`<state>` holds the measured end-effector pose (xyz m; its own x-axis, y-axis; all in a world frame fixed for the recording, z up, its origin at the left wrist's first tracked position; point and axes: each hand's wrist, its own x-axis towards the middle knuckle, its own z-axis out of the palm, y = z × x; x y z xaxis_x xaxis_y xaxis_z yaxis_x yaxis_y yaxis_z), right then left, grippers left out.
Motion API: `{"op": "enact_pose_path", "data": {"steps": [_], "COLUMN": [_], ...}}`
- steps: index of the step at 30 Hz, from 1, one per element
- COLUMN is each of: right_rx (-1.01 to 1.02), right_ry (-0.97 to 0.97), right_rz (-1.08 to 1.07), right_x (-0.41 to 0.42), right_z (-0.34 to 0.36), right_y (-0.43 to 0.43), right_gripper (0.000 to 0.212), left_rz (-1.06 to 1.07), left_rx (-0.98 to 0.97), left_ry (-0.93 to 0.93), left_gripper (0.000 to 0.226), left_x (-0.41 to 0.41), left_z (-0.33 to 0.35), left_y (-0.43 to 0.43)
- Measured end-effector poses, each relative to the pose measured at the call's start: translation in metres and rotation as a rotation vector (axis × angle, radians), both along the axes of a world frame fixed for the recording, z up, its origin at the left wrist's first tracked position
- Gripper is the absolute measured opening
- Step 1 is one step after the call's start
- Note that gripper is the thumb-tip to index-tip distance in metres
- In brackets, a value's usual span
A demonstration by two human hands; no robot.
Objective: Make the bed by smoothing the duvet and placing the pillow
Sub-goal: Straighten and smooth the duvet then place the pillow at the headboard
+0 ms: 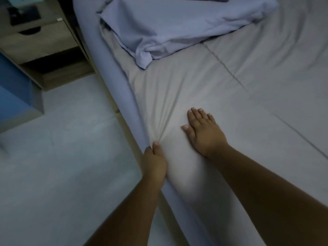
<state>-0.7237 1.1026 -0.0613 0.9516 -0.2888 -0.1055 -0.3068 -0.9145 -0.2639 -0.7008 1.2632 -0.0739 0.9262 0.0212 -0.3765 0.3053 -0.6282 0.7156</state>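
A grey quilted duvet (239,96) covers the bed. My left hand (155,162) pinches the duvet's edge at the bed's left side, and creases fan out from the grip. My right hand (204,132) lies flat on the duvet just right of it, fingers spread and pointing toward the head of the bed. A lilac pillow (177,23) lies rumpled at the top of the bed, its loose case end trailing down toward the middle. A lilac fitted sheet (122,89) shows along the mattress side.
A wooden bedside cabinet (40,43) with a dark object on top stands at the upper left, close to the bed. A blue panel (12,89) is at the far left. Pale floor (62,157) runs along the bed's left side.
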Motion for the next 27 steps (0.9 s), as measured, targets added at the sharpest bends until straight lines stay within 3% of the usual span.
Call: {"op": "enact_pose_path", "data": {"steps": [7, 11, 13, 16, 20, 23, 25, 27], "right_rx": [0.015, 0.005, -0.01, -0.035, -0.028, 0.011, 0.031, 0.021], "right_ry": [0.013, 0.013, -0.022, -0.056, -0.062, -0.07, -0.109, -0.148], "right_rz": [-0.056, -0.06, -0.06, -0.048, -0.006, -0.023, -0.049, -0.088], "right_x": [0.036, 0.061, 0.077, 0.104, 0.133, 0.151, 0.165, 0.186], "right_z": [0.0, -0.005, -0.008, -0.012, -0.01, 0.002, 0.016, 0.032], "right_y": [0.008, 0.004, 0.003, -0.003, -0.01, -0.013, -0.015, -0.017], "right_gripper": [0.059, 0.06, 0.07, 0.086, 0.086, 0.088, 0.097, 0.103], "left_rz": [-0.086, -0.023, 0.036, 0.037, -0.092, -0.122, -0.085, -0.122], "left_rx": [-0.102, -0.162, -0.179, -0.174, 0.036, 0.081, 0.053, 0.056], "left_ry": [0.144, 0.178, 0.154, 0.102, 0.101, 0.11, 0.001, -0.196], "left_gripper": [0.06, 0.073, 0.076, 0.065, 0.053, 0.037, 0.023, 0.026], "left_x": [0.032, 0.091, 0.126, 0.162, 0.167, 0.176, 0.196, 0.227], "left_z": [0.01, 0.012, 0.014, 0.011, 0.011, 0.018, 0.029, 0.048], "left_y": [0.003, -0.014, -0.023, -0.024, -0.004, -0.003, -0.006, -0.011]}}
